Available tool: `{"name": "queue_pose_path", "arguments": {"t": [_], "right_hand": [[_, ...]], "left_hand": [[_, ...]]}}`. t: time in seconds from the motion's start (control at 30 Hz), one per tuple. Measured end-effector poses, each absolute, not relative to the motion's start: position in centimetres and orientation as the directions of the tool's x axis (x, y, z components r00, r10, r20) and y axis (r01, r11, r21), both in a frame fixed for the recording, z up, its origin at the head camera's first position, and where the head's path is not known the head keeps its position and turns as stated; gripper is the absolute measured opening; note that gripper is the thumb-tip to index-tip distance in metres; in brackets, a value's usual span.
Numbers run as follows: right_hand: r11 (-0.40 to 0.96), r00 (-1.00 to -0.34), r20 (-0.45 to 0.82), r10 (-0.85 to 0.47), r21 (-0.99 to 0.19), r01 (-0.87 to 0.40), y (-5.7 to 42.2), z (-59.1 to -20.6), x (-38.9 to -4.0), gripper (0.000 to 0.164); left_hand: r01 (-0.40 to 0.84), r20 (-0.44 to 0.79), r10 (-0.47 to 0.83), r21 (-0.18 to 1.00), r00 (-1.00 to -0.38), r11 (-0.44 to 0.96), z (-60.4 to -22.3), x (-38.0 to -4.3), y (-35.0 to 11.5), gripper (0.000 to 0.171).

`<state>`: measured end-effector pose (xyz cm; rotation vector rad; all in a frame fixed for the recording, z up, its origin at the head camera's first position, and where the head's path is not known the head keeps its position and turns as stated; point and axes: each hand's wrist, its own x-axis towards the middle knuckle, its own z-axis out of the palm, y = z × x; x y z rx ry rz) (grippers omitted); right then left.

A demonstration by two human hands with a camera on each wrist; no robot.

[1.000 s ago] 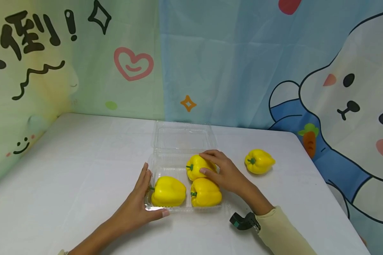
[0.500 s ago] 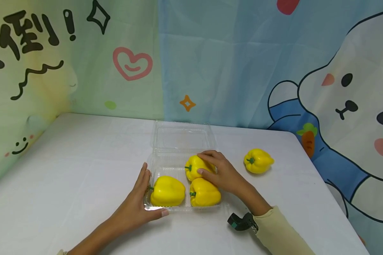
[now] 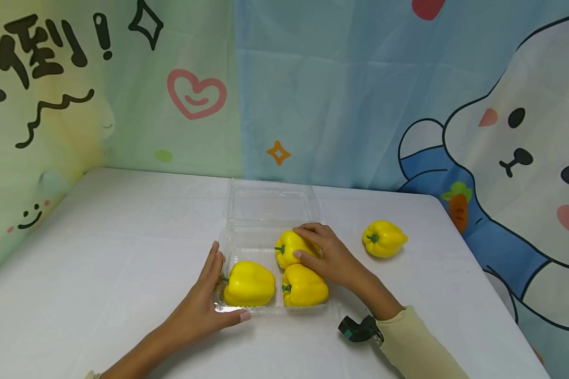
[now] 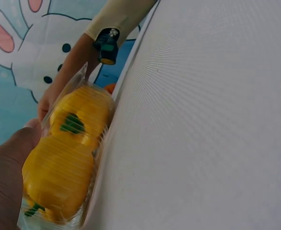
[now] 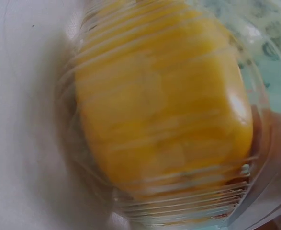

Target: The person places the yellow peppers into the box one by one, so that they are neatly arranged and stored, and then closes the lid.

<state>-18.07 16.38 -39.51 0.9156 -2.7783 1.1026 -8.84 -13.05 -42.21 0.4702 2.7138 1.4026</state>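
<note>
A clear plastic clamshell box [image 3: 251, 237] lies opened on the table with three yellow bell peppers in it. My right hand [image 3: 334, 258] holds the back right pepper [image 3: 289, 248], fingers over its top and thumb on its near side. In front of that one sits another pepper [image 3: 305, 286], and a third pepper [image 3: 250, 284] fills the front left. My left hand [image 3: 206, 300] rests against the box's front left corner, fingers straight along the side and thumb [image 4: 11, 153] along the front. Ribbed plastic covers a pepper [image 5: 164, 105] in the right wrist view.
One more yellow pepper [image 3: 384, 239] lies on the white table [image 3: 99, 263], right of the box. The clear lid [image 3: 272, 205] is folded flat toward the back. A printed cloth [image 3: 313, 105] hangs behind the table. A black wrist camera [image 3: 357, 330] juts from the right sleeve.
</note>
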Motion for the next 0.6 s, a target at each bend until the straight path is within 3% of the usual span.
{"name": "queue_pose_path", "arguments": {"t": [0.6], "right_hand": [[0.571, -0.819, 0.218, -0.530, -0.622, -0.536, 16.49, -39.14, -17.90, 0.048]], "left_hand": [[0.244, 0.094, 0.292, 0.808, -0.952, 0.536, -42.25, -8.84, -13.11, 0.125]]}}
